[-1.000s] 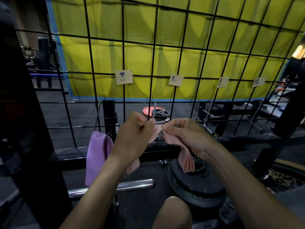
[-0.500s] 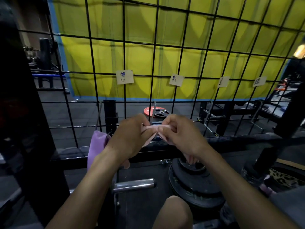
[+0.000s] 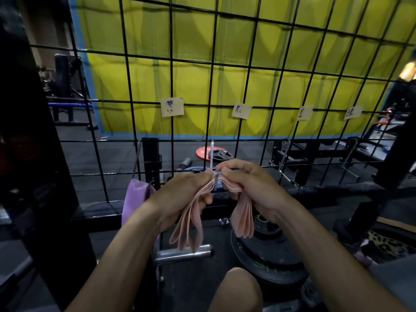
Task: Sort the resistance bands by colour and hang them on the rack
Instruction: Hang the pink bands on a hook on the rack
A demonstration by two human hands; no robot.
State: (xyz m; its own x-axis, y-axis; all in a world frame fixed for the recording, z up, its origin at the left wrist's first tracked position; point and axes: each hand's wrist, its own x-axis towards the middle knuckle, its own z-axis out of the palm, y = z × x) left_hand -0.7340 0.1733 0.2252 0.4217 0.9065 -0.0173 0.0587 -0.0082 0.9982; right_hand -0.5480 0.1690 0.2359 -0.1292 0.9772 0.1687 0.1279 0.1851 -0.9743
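Both hands pinch pink bands [image 3: 242,212] at a metal hook [image 3: 214,180] on the wire grid rack [image 3: 254,91]; left hand [image 3: 180,199] and right hand [image 3: 249,185] meet at the hook, loops drooping either side; whether bands sit on the hook is hidden by fingers; purple band [image 3: 134,199] hangs left; paper labels [image 3: 172,106] illegible; weight plates [image 3: 265,251] on dark floor; yellow curtain [image 3: 225,64] behind.

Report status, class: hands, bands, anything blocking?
Left hand and right hand pinch pink bands draped over metal hook. Purple bands hung left. Nothing blocking.
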